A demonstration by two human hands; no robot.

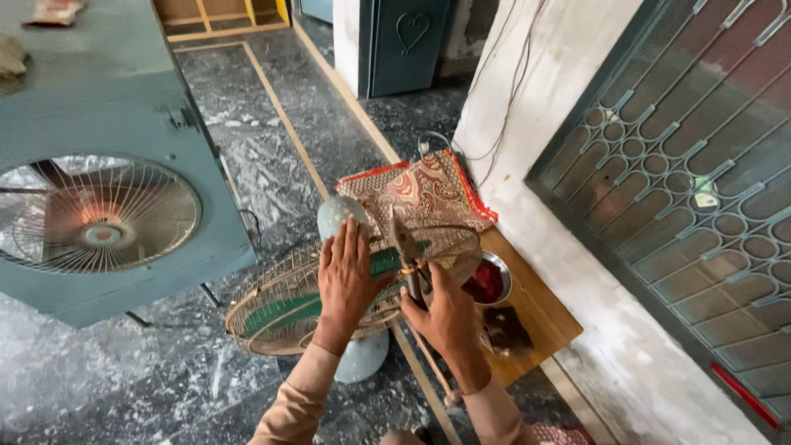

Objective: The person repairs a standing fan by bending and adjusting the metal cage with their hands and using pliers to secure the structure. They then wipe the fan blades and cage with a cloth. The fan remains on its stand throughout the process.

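Fan guard (pixel 280 301) at frame centre, on marble floor (pixel 165 379). Left hand (pixel 344 276) flat on wires, fingers together. Right hand (pixel 445 317) clamped on pliers (pixel 405 247). Risk: pliers slip off wire, nip left hand; guard rocks.

We take the fan guard (pixel 329 297) on the floor as landmark. Our left hand (pixel 346 276) lies flat on top of it; our right hand (pixel 445 317) holds pliers (pixel 406 251) at its right edge. The air cooler (pixel 107 165) stands to its left, the metal bowl (pixel 493 284) just right, the patterned cloth (pixel 420 189) behind.
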